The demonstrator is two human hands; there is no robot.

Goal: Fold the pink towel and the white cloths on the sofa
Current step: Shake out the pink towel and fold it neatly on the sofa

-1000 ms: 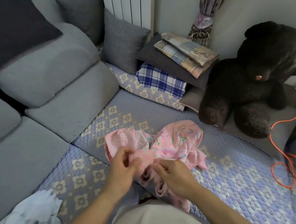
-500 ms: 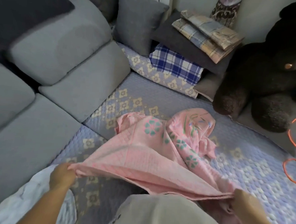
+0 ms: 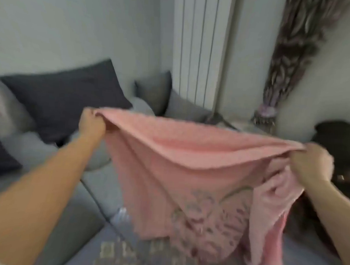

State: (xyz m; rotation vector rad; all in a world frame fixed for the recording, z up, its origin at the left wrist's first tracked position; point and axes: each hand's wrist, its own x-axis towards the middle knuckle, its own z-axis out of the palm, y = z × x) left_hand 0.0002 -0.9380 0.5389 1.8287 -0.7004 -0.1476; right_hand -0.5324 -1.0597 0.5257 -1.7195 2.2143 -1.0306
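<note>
The left hand (image 3: 91, 122) grips one top corner of the towel (image 3: 180, 173) — soft, pink, nubbly — and the right hand (image 3: 310, 162) clenches the other. It hangs in air over the grey sofa (image 3: 70, 224), its top hem sagging, its printed lower edge loose.

Bare forearms, no sleeves, left hand (image 3: 92, 124), right hand (image 3: 310, 162)

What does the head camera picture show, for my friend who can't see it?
Two bare hands hold a pink towel up in the air by its top edge, the left hand gripping one end and the right hand the other. The towel hangs down over a grey sofa with a dark cushion; the picture is blurry.
</note>
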